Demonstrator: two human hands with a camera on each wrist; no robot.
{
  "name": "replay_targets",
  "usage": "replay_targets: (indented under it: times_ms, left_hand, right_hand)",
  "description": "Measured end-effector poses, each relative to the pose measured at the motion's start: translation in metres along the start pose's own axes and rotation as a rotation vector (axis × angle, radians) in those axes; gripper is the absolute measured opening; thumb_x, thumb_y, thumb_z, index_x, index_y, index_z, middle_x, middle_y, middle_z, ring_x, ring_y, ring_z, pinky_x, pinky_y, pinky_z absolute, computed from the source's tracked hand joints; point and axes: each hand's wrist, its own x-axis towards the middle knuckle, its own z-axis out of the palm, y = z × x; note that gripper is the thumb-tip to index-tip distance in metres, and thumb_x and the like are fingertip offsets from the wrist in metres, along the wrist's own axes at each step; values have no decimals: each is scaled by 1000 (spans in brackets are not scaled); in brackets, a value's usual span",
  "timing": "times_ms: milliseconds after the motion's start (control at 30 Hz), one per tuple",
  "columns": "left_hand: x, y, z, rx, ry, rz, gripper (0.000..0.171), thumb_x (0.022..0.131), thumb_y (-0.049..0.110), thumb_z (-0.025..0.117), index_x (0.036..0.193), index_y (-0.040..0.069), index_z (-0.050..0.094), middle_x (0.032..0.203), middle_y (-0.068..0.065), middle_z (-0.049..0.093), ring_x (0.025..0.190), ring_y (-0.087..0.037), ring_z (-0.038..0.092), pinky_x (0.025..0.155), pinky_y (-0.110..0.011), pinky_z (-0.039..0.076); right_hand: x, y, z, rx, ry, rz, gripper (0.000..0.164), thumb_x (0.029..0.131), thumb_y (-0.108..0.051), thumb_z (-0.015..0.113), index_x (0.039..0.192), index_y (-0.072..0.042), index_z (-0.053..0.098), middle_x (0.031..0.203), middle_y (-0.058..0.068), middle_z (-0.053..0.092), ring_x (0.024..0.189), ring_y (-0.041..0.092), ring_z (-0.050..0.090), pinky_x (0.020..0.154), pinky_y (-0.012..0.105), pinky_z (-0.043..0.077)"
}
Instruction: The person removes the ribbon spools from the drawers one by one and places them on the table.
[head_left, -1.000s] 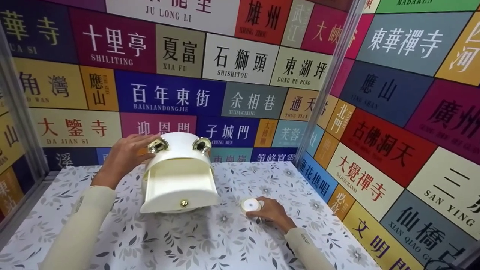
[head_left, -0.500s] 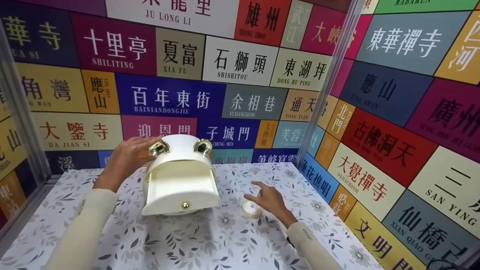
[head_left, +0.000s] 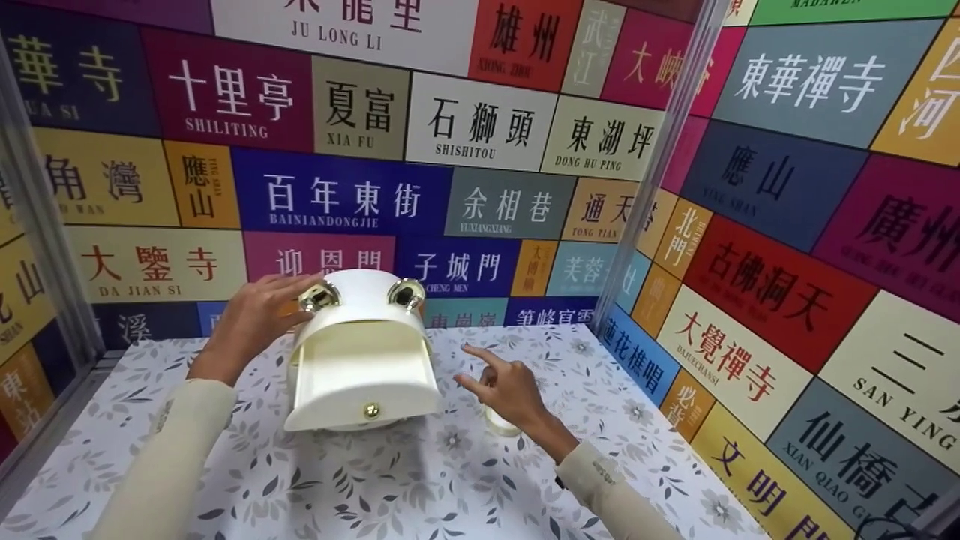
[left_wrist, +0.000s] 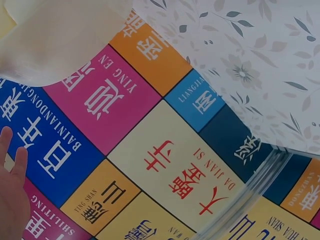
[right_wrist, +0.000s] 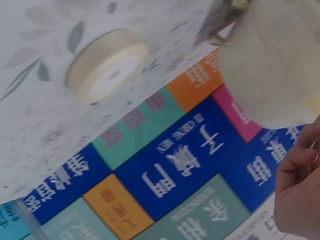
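A white frog-shaped box [head_left: 356, 294] with two shiny gold eyes stands on the table, seen in the head view. Its curved-front drawer [head_left: 322, 418] is pulled out towards me, with a small gold knob [head_left: 371, 410] on the front. My left hand [head_left: 251, 319] is at the box's left side, its straight fingers resting at the left gold eye [head_left: 320, 294]. To the right of the drawer, my right hand [head_left: 514, 394] hovers with index finger and thumb stretched towards it, holding nothing. Partly hidden below that hand lies a cream roll of ribbon [right_wrist: 107, 67] with a white centre.
A white tablecloth [head_left: 337, 487] with grey leaves and flowers covers the table. Behind and to the right rise walls [head_left: 337, 187] of coloured panels with printed characters. Clear corner strips [head_left: 660, 150] join the panels.
My right hand has let go of the ribbon roll, lifted off it and moved left towards the open drawer. The roll stays on the table. My left hand keeps its place at the eye.
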Motion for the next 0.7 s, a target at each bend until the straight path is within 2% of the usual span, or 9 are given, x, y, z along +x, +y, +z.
replay_targets:
  times_ms: [100,267,567,700]
  left_hand:
    - [-1,0,-2,2,5,-2,84,78,10,92,150,33,56,137,-8,68,123,-37,64,102,-57,56]
    - [2,1,-1,-2,7,-8,83,78,11,92,150,34,56,138,-6,68,123,-36,64,102,-56,56]
    - [3,0,0,-4,4,-8,83,78,12,92,150,35,56,139,-5,67,122,-36,65,101,-55,57]
    - [1,1,1,1,-7,-5,82,78,12,91,150,34,56,139,-6,67,121,-37,65,100,-56,57]
  right_hand:
    - [3,-20,3,14,6,-81,49,97,-46,72,142,-31,63,54,-17,59,44,-7,47,38,16,41]
    - [9,-44,4,23,26,-189,46,97,-40,74,141,-32,64,53,-15,59,44,-9,46,37,13,34]
    - [16,-70,12,35,134,-398,41,93,-26,81,132,-20,72,50,-13,57,43,-11,39,38,5,30]
    - [15,-79,17,43,153,-472,42,89,-26,85,128,-18,74,50,-14,56,42,-11,39,40,1,31]
